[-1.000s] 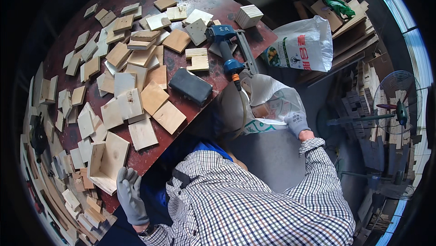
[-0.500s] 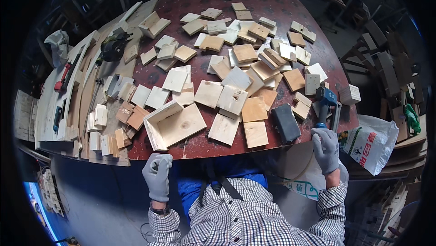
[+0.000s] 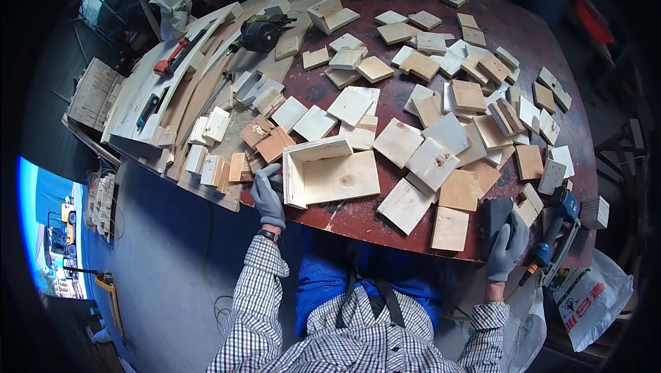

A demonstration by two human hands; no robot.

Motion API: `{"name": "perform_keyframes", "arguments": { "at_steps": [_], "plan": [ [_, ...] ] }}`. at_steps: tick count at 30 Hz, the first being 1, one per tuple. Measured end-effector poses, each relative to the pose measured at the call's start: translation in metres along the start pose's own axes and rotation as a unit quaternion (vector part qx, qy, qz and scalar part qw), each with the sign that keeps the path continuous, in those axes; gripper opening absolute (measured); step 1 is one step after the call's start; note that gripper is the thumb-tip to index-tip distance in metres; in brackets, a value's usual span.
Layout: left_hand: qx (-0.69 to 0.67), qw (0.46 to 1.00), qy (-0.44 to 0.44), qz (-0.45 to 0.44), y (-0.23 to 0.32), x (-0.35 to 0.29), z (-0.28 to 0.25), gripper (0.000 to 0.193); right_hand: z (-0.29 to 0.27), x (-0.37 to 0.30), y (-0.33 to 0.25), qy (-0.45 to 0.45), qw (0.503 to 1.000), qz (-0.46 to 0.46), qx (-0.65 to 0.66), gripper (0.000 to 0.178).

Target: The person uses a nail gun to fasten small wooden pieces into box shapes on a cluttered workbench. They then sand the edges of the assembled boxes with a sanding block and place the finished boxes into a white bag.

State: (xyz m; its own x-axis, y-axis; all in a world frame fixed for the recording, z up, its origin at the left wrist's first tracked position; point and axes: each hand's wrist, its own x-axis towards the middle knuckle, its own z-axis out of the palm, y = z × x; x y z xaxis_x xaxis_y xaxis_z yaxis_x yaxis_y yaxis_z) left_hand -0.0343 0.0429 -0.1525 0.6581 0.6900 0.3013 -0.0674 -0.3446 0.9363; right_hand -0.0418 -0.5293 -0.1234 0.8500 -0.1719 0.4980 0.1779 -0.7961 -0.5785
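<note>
My left hand (image 3: 268,196), gloved in grey, is at the table's front edge, fingers partly spread beside the upright end of an L-shaped piece of joined boards (image 3: 341,177). Whether the fingertips touch the wood is hard to see. Small wooden blocks (image 3: 241,167) lie just beyond those fingers. My right hand (image 3: 508,248), in a matching glove, has its thumb and fingers apart at the near end of a dark grey block (image 3: 496,218); its fingers overlap the block's side. Right of it, a blue nail gun (image 3: 566,204) rests at the table's edge.
Loose wooden boards (image 3: 451,132) spread over the dark red table (image 3: 344,225). Long planks (image 3: 206,56), a red-handled tool (image 3: 172,56) and a black tool (image 3: 261,32) lie at the left. A white printed sack (image 3: 595,297) hangs by the right corner.
My view has swung left. My right hand has shifted from beside the nail gun to the dark grey block. My left hand has come up to the L-shaped piece, its fingers loosened.
</note>
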Motion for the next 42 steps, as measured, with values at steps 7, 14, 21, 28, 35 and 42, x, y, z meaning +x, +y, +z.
{"name": "perform_keyframes", "arguments": {
  "at_steps": [7,14,21,28,35,42],
  "plan": [
    [0.006,1.000,-0.002,-0.008,-0.002,-0.014,0.024,0.053,-0.008,0.000,0.002,0.004,1.000,0.008,-0.004,0.033],
    [0.006,0.999,0.024,0.034,-0.011,-0.011,0.017,0.054,-0.003,0.000,0.000,0.010,1.000,0.007,0.018,0.034],
    [-0.146,0.984,0.049,-0.094,0.000,-0.007,0.033,0.056,0.002,-0.002,0.017,0.023,1.000,-0.017,-0.004,0.035],
    [-0.142,0.987,0.002,-0.076,0.001,-0.015,0.015,0.057,0.004,-0.002,0.024,0.008,0.999,0.028,0.034,0.036],
    [-0.062,0.997,-0.041,-0.013,0.024,-0.029,0.020,0.048,0.000,-0.007,0.039,0.001,0.999,0.039,0.026,0.038],
    [-0.081,0.994,-0.067,-0.025,0.028,-0.029,0.017,0.046,-0.002,-0.005,0.038,-0.003,0.999,0.033,0.024,0.038]
  ]
}}
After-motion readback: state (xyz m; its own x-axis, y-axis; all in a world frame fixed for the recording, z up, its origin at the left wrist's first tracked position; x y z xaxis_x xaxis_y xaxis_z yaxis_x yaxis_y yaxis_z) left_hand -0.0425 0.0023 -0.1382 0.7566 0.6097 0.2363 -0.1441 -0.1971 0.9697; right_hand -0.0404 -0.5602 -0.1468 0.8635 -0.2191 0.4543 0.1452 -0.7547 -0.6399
